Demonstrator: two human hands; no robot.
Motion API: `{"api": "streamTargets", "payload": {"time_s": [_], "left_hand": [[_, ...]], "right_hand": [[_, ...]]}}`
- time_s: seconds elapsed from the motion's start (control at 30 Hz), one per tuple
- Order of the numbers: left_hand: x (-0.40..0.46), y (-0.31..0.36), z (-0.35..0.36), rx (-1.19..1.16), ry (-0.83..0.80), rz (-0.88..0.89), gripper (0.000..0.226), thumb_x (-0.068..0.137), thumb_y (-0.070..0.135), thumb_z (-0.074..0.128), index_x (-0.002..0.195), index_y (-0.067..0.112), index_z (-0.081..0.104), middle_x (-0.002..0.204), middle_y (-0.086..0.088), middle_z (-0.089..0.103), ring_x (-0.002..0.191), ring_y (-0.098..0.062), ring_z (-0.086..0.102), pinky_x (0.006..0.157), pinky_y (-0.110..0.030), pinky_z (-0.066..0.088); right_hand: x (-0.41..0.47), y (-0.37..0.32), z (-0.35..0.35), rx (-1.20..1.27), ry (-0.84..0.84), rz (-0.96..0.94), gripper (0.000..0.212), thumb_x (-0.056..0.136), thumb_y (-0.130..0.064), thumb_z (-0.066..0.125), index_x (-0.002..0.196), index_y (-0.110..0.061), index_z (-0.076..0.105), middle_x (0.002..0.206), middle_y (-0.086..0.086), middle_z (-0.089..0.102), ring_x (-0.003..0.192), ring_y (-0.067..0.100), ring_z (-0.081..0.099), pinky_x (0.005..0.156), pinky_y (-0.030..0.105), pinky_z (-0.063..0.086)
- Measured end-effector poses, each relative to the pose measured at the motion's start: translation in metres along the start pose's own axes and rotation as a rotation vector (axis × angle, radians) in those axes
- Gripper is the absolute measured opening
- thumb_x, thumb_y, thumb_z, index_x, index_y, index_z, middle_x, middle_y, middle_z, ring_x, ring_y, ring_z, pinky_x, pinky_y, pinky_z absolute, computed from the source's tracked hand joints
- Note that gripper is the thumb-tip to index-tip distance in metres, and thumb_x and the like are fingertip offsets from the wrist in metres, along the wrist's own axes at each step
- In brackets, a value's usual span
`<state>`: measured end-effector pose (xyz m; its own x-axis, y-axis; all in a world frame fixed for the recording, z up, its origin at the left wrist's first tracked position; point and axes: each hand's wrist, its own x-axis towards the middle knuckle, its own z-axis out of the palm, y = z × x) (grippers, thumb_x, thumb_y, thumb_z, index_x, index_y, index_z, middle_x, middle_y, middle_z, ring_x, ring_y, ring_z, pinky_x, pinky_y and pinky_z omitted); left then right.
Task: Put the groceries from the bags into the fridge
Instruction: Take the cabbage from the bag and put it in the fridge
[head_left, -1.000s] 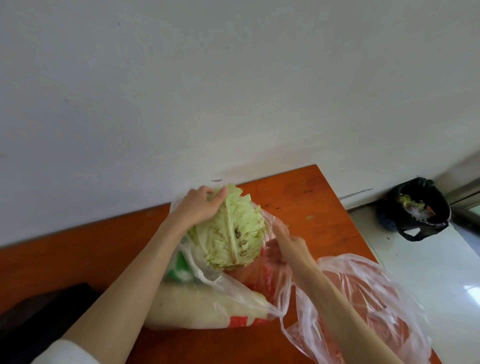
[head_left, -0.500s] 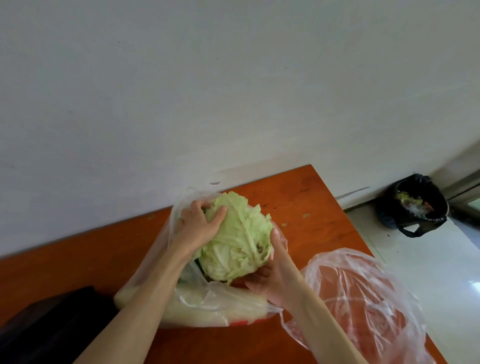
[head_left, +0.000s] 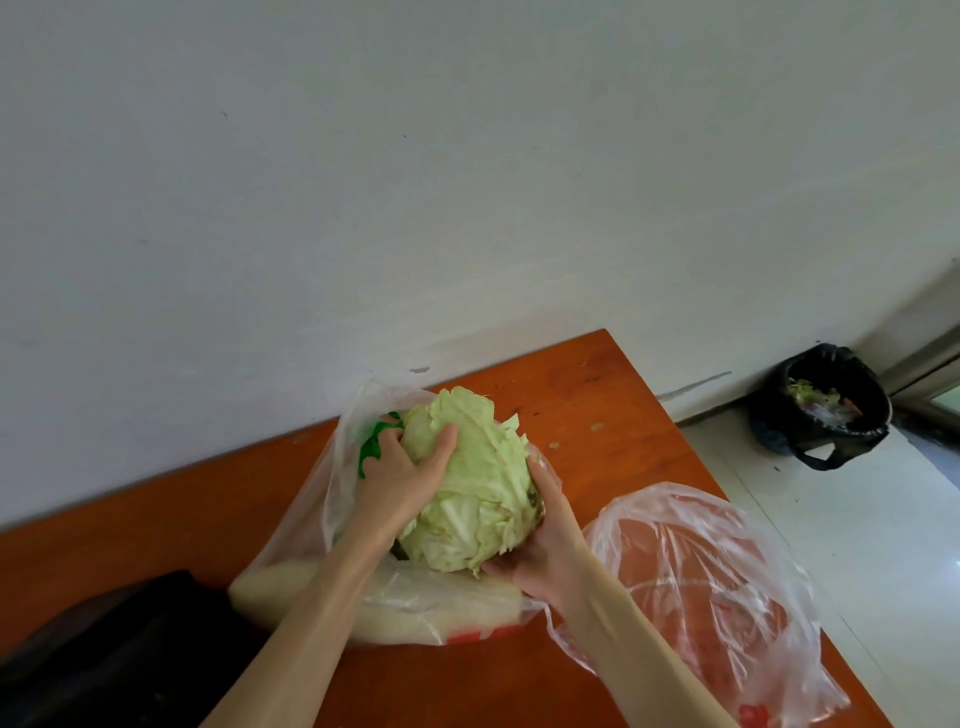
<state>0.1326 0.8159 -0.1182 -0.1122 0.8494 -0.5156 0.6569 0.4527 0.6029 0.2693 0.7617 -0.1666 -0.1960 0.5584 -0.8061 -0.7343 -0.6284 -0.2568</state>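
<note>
A pale green cabbage (head_left: 480, 493) is held above an open clear plastic bag (head_left: 311, 519) on the orange table (head_left: 597, 415). My left hand (head_left: 405, 473) grips the cabbage from its top left. From below on the right, my right hand (head_left: 545, 551) cups it. In the bag lie a long white radish (head_left: 415, 608) and something green (head_left: 371, 447) behind my left hand. A second clear bag (head_left: 711, 587) with red print lies crumpled to the right. The fridge is not in view.
A black object (head_left: 114, 654) sits at the table's front left. The white wall (head_left: 467, 182) runs along the table's far edge. On the tiled floor at the right stands a black-lined waste bin (head_left: 821, 410) holding scraps.
My right hand has let go of the bag and come under the cabbage. Both hands now hold the cabbage, turned and slightly lower, over the bag.
</note>
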Motion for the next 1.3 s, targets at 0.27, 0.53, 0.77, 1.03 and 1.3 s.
{"api": "streamTargets", "payload": {"time_s": [0.27,0.53,0.77,1.03,1.3], "left_hand": [[-0.058,0.013,-0.026,-0.016,0.201,0.051,0.076,0.076,0.071,0.048,0.132,0.024,0.029,0.139,-0.014,0.026,0.131,-0.033,0.023,0.103,-0.048,0.032],[-0.131,0.007,-0.038,-0.105,0.235,0.271,0.076,0.072,0.075,0.047,0.130,0.028,0.029,0.135,-0.011,0.028,0.128,-0.032,0.026,0.104,-0.053,0.033],[-0.216,-0.003,-0.025,-0.215,0.021,0.524,0.085,0.061,0.078,0.048,0.129,0.031,0.028,0.133,-0.006,0.032,0.124,-0.031,0.038,0.101,-0.052,0.039],[-0.314,0.002,0.022,-0.309,-0.304,0.804,0.079,0.061,0.077,0.057,0.122,0.031,0.035,0.127,0.000,0.040,0.114,-0.018,0.046,0.097,-0.037,0.043],[-0.469,0.001,0.108,-0.316,-0.689,1.007,0.084,0.060,0.078,0.054,0.126,0.031,0.035,0.128,-0.002,0.046,0.110,-0.020,0.054,0.093,-0.044,0.049]], "right_hand": [[-0.050,0.014,0.011,0.018,-0.124,0.016,0.070,0.075,-0.065,0.059,0.122,-0.013,0.058,0.121,0.018,0.059,0.109,0.036,0.055,0.082,0.045,0.050],[-0.127,0.033,0.003,-0.063,-0.139,-0.190,0.056,0.075,-0.059,0.060,0.109,-0.015,0.064,0.112,0.014,0.065,0.106,0.034,0.058,0.091,0.046,0.047],[-0.210,0.084,-0.040,0.018,-0.089,-0.529,0.080,0.054,-0.057,0.076,0.122,-0.018,0.057,0.121,0.011,0.063,0.110,0.034,0.059,0.090,0.054,0.048],[-0.335,0.147,-0.111,0.059,0.120,-0.889,0.061,0.077,-0.061,0.061,0.123,-0.022,0.059,0.118,0.006,0.067,0.108,0.028,0.064,0.091,0.048,0.051],[-0.477,0.240,-0.213,0.237,0.402,-1.180,0.058,0.069,-0.059,0.059,0.114,-0.023,0.064,0.106,0.004,0.071,0.101,0.026,0.067,0.081,0.045,0.055]]}}
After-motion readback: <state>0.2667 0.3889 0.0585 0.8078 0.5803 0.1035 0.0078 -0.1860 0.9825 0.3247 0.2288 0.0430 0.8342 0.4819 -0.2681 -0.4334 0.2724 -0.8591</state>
